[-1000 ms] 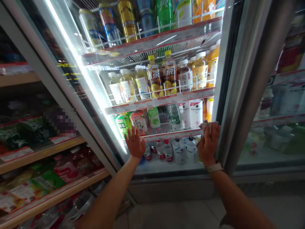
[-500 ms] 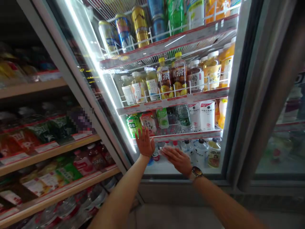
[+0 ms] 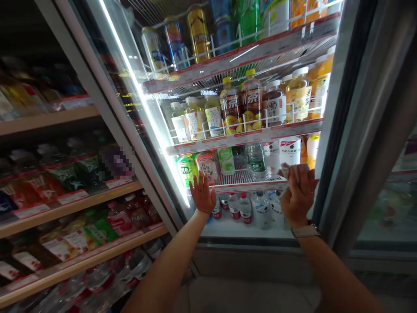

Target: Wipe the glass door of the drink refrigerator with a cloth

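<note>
My left hand lies flat with its fingers spread, palm toward the glass door of a lit drinks cooler, and holds nothing. Behind its fingertips stand a green drink bottle and a red-labelled tea bottle. Further right, my right hand presses a crumpled pale cloth against the glass, low on the door near its right edge. Part of the cloth is hidden under the fingers. White packages stand behind the glass just above that hand.
Cooler shelves carry bottles and cans in rows. Along the left, open wooden shelves hold more bottles with price strips. A thick dark door frame rises on the right, with another glass-fronted cooler beyond it.
My right hand has moved right with the cloth, from near my left hand to the door's right side, and turned fingers up. My left hand stays at about the same place.
</note>
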The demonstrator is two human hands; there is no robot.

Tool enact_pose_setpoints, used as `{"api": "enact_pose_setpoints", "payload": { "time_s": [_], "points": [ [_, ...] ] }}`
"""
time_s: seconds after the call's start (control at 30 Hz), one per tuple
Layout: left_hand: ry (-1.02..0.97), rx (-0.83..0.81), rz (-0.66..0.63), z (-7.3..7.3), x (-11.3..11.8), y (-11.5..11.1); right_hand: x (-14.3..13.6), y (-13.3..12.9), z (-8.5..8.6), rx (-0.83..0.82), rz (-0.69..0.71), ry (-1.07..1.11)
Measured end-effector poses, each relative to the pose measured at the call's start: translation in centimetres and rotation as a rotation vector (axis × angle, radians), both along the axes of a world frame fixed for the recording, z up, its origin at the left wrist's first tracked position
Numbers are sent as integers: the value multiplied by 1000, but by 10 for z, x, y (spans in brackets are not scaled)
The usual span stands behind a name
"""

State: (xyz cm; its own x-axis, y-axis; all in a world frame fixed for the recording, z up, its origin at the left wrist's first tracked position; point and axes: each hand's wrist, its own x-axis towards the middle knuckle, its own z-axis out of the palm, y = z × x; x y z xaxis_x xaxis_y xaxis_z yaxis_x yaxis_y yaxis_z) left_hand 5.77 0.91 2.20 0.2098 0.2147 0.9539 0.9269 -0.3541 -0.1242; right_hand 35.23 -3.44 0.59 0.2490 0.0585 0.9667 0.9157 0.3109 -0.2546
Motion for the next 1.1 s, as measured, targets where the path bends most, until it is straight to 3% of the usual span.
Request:
{"api": "enact_pose_setpoints", "payload": {
  "time_s": [0.13, 0.27, 0.4, 0.5, 0.57, 0.7, 0.8, 0.93, 1.1],
  "points": [
    [-16, -25, 14, -1, 0, -1, -32, -4, -15, -63, 116, -131],
    [42, -2, 15, -4, -3, -2, -73, -7, -37, -169, 289, -566],
    [117, 39, 23, -6, -6, -5, -82, -8, -43, -152, 333, -766],
    [112, 40, 55, -8, -5, -7, -69, -10, -32, -153, 303, -699],
    [109, 29, 68, -12, -3, -8, -55, -10, -21, -135, 239, -528],
    [97, 27, 72, -30, 3, -11, -33, -6, -2, -26, 98, -151],
    [53, 6, 81, -46, 5, -9, -37, -4, 4, 5, 94, -46],
    [46, 7, 64, -57, 4, -6, -66, -3, -5, -24, 197, -147],
    [60, 30, 55, -57, 2, -6, -101, -1, -38, -110, 329, -501]
  ]
}}
